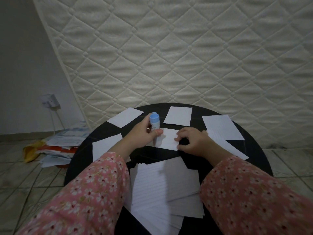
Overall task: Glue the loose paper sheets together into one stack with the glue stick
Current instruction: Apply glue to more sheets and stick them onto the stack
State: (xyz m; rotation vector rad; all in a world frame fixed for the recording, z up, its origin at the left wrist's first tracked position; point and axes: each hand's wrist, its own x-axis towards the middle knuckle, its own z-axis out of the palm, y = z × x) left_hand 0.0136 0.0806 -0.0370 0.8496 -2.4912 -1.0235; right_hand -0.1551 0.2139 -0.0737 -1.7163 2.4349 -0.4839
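at the centre of the frame your left hand (144, 131) has its fingers and thumb curled round the glue stick (155, 128), which stands nearly upright with its blue end up and its lower end down on the small sheet (169, 139) on the black round table (254, 150); just right of it your right hand (193, 141) rests on that sheet's right edge with fingers bent, fingertips pressing the paper down rather than pinching it; judging from this, you are spreading glue on this sheet; keep the right fingertips pinning the edge so the paper does not drag with the stick, draw the stick in straight passes out to the corners, keep the pressure light so thin paper does not wrinkle, and keep your sleeve off the wet area; outward from the hands, other loose sheets lie apart round the table: one at upper left (125, 117), one at top centre (178, 115), one at upper right (222, 127), one at left (106, 146); nearest you, at bottom centre between your floral sleeves, a fanned pile of lined sheets (162, 187) waits; at the left of the frame a heap of papers (59, 146) lies on the tiled floor; the glue stick carries a label, but its print is too small to read, and no other writing can be made out.
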